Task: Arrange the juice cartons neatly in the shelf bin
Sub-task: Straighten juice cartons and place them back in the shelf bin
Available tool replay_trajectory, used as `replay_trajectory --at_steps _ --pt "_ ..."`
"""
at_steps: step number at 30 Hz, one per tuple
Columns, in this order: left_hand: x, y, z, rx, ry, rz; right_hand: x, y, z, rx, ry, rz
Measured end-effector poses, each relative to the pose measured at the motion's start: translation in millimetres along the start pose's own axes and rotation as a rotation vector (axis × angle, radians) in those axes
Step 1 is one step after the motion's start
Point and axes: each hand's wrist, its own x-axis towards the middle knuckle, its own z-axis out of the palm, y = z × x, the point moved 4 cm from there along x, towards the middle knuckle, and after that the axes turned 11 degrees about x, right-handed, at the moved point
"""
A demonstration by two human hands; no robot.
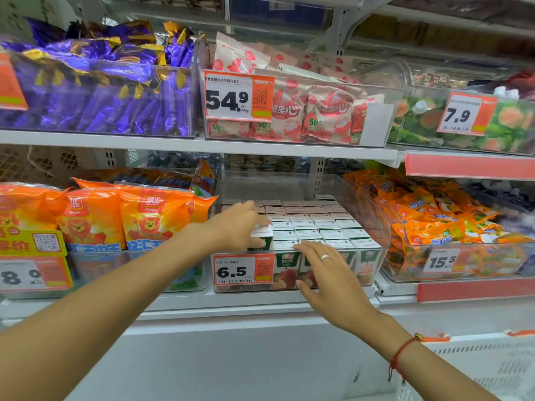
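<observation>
A clear plastic shelf bin on the lower shelf holds several rows of small white and green juice cartons, packed upright. My left hand reaches into the bin's front left corner and grips one juice carton, which stands slightly higher than its neighbours. My right hand, wearing a ring, lies with straight fingers against the bin's front wall, fingertips at the tops of the front row. A 6.5 price tag hangs on the bin's front.
Orange snack bags fill the bin to the left, and orange packets fill the bin to the right. The shelf above carries purple sweets, pink pouches and green packets. A white ledge runs below the shelf.
</observation>
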Motion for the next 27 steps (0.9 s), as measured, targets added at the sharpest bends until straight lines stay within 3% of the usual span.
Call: replay_trajectory --at_steps 6,13,20,27 --pt "-15 -6 31 -0.237 0.098 -0.042 -1 1 1 0.002 0.000 -0.015" --pt "-40 4 47 -0.086 0.300 -0.028 0 1 0 0.001 -0.025 -0.031" --pt "-91 -7 46 0.086 0.661 -0.173 38 -9 -14 0.136 -0.050 0.008" --pt "-95 -29 50 0.117 0.628 -0.336 117 -35 11 0.006 -0.401 -0.021"
